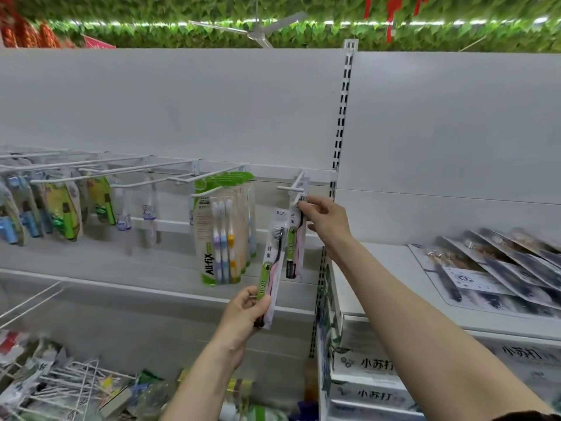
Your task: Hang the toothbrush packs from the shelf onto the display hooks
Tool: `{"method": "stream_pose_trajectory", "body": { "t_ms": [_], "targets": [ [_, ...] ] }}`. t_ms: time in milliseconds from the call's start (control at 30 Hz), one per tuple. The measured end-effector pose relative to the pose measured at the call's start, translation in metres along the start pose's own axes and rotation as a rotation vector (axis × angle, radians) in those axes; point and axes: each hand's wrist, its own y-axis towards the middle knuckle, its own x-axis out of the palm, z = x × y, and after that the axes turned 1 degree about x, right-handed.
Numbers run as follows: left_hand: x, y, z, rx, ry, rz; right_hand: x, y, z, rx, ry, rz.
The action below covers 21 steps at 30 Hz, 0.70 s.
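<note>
My right hand [326, 218] pinches the top of a slim toothbrush pack [295, 247] with a green strip and pink brush, right at the tip of the white display hook [296, 185]. The pack hangs straight down below the hook. Lower and to the left, my left hand [246, 314] grips the bottom of a second pack of the same kind [272, 262], held upright and tilted slightly right, apart from the hook. A bundle of green All-fix toothbrush packs [223, 235] hangs on the neighbouring hook.
More hooks [136, 171] with hanging packs run along the left. A slotted upright post [341, 117] stands just right of the hook. Dark flat packs [498, 265] lie on the right shelf, boxes [370, 378] below it. A wire rack [79, 387] and loose goods fill the lower left.
</note>
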Motion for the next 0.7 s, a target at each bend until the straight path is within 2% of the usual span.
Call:
{"method": "stream_pose_trajectory", "body": {
  "t_ms": [167,333,700],
  "targets": [
    [0.009,-0.001,-0.001,-0.007,0.048,-0.093,-0.012,-0.021,0.007,0.020,0.046,0.204],
    [0.030,0.002,0.006,0.051,0.061,-0.134,-0.024,-0.046,-0.010,0.036,0.140,-0.001],
    [0.053,0.013,0.021,0.133,-0.021,-0.122,-0.022,-0.041,-0.033,-0.121,0.129,-0.005]
  ]
}}
